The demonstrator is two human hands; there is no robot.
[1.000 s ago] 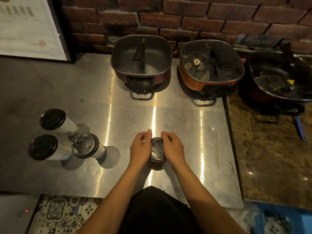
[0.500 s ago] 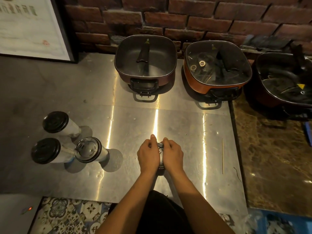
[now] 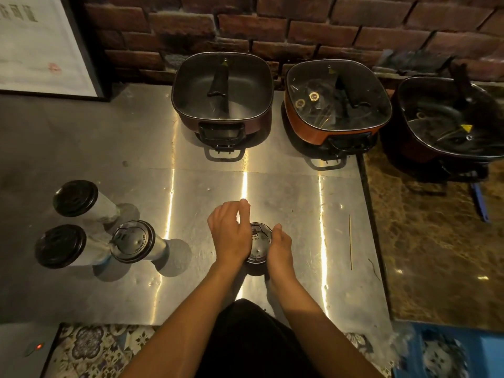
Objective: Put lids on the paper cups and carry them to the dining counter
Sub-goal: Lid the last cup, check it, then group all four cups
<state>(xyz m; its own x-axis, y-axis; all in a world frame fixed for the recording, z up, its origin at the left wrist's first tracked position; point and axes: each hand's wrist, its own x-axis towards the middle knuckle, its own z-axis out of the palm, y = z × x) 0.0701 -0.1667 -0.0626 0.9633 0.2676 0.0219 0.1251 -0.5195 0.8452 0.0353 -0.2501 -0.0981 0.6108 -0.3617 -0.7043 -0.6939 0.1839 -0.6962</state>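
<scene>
Centrally on the steel counter (image 3: 286,192) stands a paper cup (image 3: 255,268) with a dark lid (image 3: 260,245) seated on top, directly in front of the person. Left hand (image 3: 231,236) lies across the lid's left edge, fingers spread and loosely curved, not clenched; whether it presses on the lid cannot be told. Right hand (image 3: 279,248) is cupped against the right side of the lid and cup, thumb edge touching the rim. Three further lidded cups (image 3: 131,245) stand grouped well to the left on the same surface (two with plain black lids, the nearest one showing moulded lettering). Along the brick wall (image 3: 300,31) sit three square electric pots (image 3: 222,91) with glass covers, the middle one orange-sided. A thin wooden skewer (image 3: 350,241) lies on the steel to the right of the hands, apart from them.
</scene>
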